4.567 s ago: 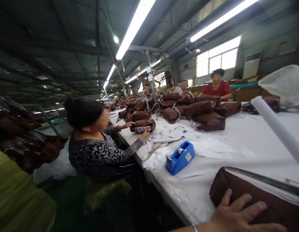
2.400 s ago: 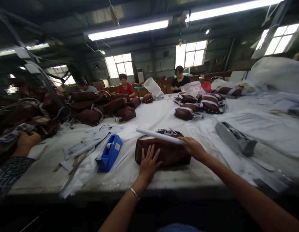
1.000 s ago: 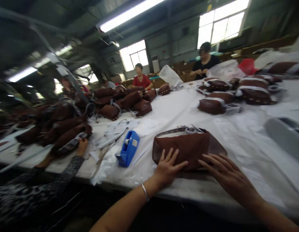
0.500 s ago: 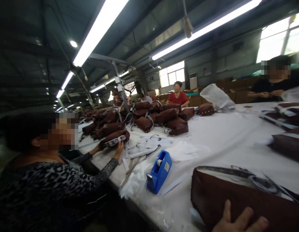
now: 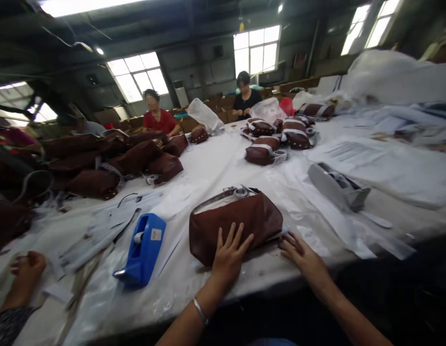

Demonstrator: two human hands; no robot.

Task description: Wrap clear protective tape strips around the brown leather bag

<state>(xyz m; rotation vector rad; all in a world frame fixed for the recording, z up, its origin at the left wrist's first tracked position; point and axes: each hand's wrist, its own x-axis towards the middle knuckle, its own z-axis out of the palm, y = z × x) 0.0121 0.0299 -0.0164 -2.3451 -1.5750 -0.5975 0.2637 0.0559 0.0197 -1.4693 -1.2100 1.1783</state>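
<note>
A brown handbag (image 5: 240, 214) lies on the white-covered table (image 5: 204, 178) in front of me, its strap coiled along the top edge. My left hand (image 5: 230, 252) rests flat on the bag's front with the fingers spread. Beside the bag's lower right corner is my right hand (image 5: 304, 259), fingers stretched and slightly bent; whether the fingertips touch the bag I cannot tell. To the left of the bag stands a blue tape dispenser (image 5: 145, 250).
A grey tape dispenser (image 5: 338, 187) sits to the right. Brown bags (image 5: 136, 161) are heaped at the left, and several wrapped bags (image 5: 264, 146) lie farther back. A co-worker's hand (image 5: 26, 274) shows at the left edge. Two people sit across the table.
My view has swung right, bringing both my hands and the whole handbag into sight. The co-worker beside me is now mostly out of frame.
</note>
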